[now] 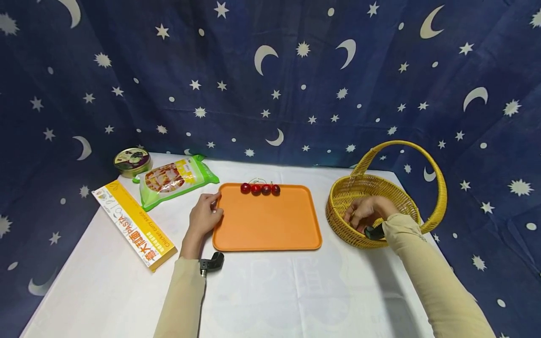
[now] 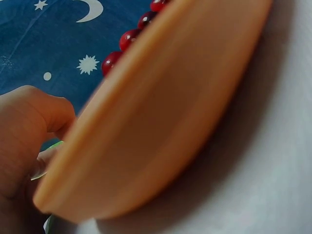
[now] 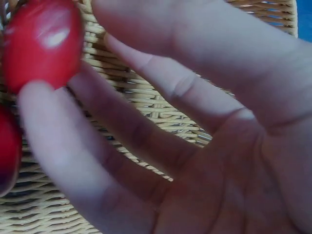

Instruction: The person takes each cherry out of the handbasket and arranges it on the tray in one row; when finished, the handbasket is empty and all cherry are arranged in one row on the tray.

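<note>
An orange tray (image 1: pixel 267 223) lies on the table, several dark red cherries (image 1: pixel 255 189) in a row along its far rim. My left hand (image 1: pixel 205 213) grips the tray's left rim, thumb on the near part, other fingers near the far corner. In the left wrist view the bent fingers reach behind the tray wall (image 2: pixel 146 146). My right hand (image 1: pixel 367 212) is inside the yellow woven basket (image 1: pixel 351 234). Its fingertips hold a red cherry (image 3: pixel 46 41), slightly blurred; the thumb's contact is unclear. Another red cherry (image 3: pixel 6 151) shows at that view's left edge.
The basket's tall handle (image 1: pixel 439 197) arches up on its right. Left of the tray lie a green-edged food bag (image 1: pixel 175 180), a long pasta box (image 1: pixel 135 225) and a round tin (image 1: pixel 132 162). A starry dark blue cloth (image 1: pixel 296 94) hangs behind the white table (image 1: pixel 270 295).
</note>
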Tool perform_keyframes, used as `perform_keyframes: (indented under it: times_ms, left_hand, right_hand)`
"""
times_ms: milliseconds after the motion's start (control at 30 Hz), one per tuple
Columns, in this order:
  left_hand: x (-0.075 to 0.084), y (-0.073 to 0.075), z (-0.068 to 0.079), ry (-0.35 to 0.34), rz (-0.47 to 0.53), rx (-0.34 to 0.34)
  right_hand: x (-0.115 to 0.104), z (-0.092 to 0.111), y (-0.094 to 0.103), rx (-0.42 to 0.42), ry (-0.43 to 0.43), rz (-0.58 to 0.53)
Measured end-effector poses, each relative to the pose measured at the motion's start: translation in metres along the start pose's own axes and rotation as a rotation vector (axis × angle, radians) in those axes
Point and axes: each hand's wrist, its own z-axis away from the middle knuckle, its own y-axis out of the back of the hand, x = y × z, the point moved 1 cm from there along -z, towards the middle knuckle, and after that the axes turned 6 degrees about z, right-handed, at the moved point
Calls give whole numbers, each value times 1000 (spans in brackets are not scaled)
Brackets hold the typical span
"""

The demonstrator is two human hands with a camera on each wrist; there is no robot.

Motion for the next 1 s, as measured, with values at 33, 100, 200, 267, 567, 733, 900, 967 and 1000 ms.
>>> perform_keyframes:
  times_ms: [33, 100, 200, 267, 567, 733, 900, 967, 1000]
  left_hand:
    - [0, 0, 0, -2, 0, -1]
    - [0, 0, 0, -4, 1, -3]
    - [1, 0, 0, -7, 2, -4]
    - [1, 1, 0, -6, 2, -6]
    - [0, 1, 1, 7, 13, -7]
    - [0, 1, 1, -3, 18, -11]
    - [-1, 1, 1, -10, 12, -13]
    - [-1, 1, 1, -12, 11, -9]
    - [-1, 1, 1, -13, 11, -8]
  right_hand:
    - [0, 0, 0, -4, 4, -16]
    - [1, 1, -1, -5, 17, -31]
    - [1, 1, -2, -11, 41, -37]
    - [0, 1, -2, -14, 51, -32]
    - [0, -2, -3, -45, 43, 0]
    - [0, -1, -4, -33, -10, -13]
    - [-2, 4, -3, 3, -22, -8]
    - [-3, 5, -2, 11, 0, -11]
    - [-3, 6, -1, 19, 9, -17]
